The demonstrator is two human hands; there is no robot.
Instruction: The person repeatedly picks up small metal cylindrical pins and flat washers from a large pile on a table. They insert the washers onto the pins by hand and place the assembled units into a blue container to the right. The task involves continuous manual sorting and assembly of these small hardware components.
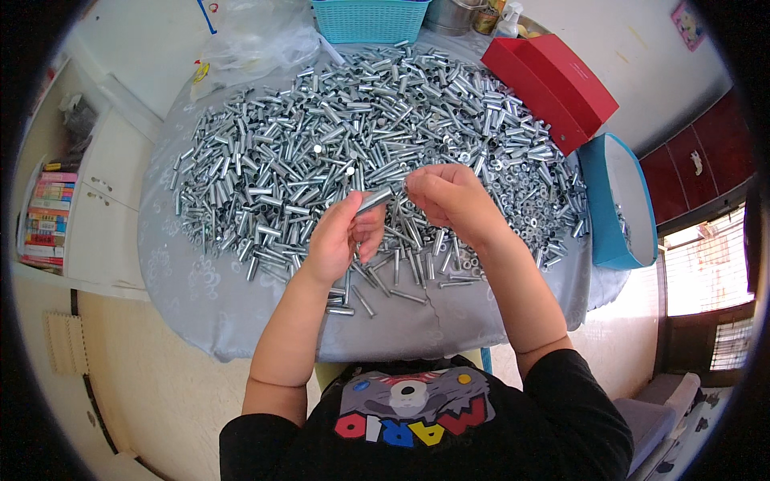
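Observation:
In the head view my left hand (340, 237) holds a shiny metal sleeve (376, 200) between thumb and fingers, tilted up to the right. My right hand (448, 195) is at the sleeve's upper end, its thumb and forefinger pinched on a small ring-like piece, perhaps a washer (406, 185). Whether that piece touches the sleeve I cannot tell. Beneath both hands spreads a large pile of metal sleeves and bolts (271, 156). Loose washers and nuts (523, 207) lie right of my right hand. Several bolts (409, 296) rest near the table's front edge.
The pile covers much of a table with a grey cloth (240, 318). Behind it stand a turquoise basket (370, 23) and a clear plastic bag (258, 45). On the right are an open red box (553, 84) and a blue bin (613, 204) holding metal parts.

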